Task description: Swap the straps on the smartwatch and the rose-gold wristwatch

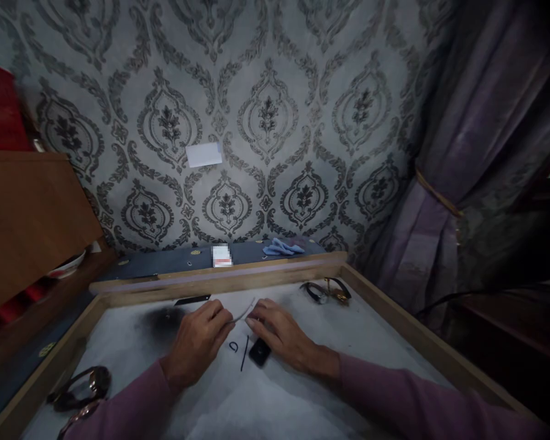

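Observation:
Between my two hands a thin pale strip (244,313), slightly bent, runs across the middle of the white tray surface. My left hand (202,337) is closed, pinching the strip's left end. At the other side my right hand (285,335) has its fingers closed around the strip near its right part. Just below my right hand lies a small black square device with rounded corners (259,352), like a watch case. Beside it are a thin black rod (244,354) and a small black loop (233,346). A flat black strip (192,300) lies behind my left hand.
A raised wooden frame (385,311) borders the work surface. A dark-strapped watch (315,293) and a gold-coloured watch (338,294) lie back right; another dark watch (98,382) is at left. Behind the frame are a blue cloth (283,247) and a small white box (222,255).

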The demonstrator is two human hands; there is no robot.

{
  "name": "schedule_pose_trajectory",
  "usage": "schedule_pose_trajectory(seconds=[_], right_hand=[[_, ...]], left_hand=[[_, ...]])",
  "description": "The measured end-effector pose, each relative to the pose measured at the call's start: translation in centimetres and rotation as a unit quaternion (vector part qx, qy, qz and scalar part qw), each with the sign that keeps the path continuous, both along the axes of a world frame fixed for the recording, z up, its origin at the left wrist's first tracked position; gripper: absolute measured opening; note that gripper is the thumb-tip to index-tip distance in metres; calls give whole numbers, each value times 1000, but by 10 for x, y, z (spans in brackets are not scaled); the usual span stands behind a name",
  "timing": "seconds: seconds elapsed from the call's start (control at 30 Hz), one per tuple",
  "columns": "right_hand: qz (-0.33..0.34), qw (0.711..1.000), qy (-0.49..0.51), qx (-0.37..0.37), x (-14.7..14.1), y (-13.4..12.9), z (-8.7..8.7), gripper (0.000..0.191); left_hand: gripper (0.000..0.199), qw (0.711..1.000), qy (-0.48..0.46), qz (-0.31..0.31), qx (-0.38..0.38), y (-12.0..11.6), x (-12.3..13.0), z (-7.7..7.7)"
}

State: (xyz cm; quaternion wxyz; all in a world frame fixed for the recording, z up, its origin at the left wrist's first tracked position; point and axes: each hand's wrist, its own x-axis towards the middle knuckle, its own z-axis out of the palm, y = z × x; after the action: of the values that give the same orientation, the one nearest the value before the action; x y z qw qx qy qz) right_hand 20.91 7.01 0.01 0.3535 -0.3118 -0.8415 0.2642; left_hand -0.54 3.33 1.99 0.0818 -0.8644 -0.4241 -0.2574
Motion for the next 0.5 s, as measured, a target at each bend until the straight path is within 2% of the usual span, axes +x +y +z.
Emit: schedule_pose_trajectory(seconds=[0.07, 0.13, 0.2, 0.27, 0.37, 0.47, 0.5], right_hand=[[7, 992, 49, -115, -4, -1, 3, 40], [13, 967, 105, -230, -8, 0, 2, 49], [19, 943, 144, -300, -12, 2, -1, 51], [20, 928, 160, -334, -14, 3, -4, 49], [-2, 911, 198, -362, -14, 5, -4, 40], [-51, 901, 232, -364, -8, 15, -3, 27], [-69, 898, 241, -362, -4, 19, -3, 23]], left_hand=[[23, 998, 15, -22, 57, -5, 5, 3], [26, 994, 39, -37, 100, -8, 9, 4], [26, 990, 61, -49, 122, -10, 12, 4], [22, 989, 70, -57, 114, -11, 13, 2], [10, 995, 59, -60, 47, -9, 10, -2], [29, 998, -18, -54, -40, -6, 4, -6], [30, 996, -34, -46, -67, -5, 3, -7]])
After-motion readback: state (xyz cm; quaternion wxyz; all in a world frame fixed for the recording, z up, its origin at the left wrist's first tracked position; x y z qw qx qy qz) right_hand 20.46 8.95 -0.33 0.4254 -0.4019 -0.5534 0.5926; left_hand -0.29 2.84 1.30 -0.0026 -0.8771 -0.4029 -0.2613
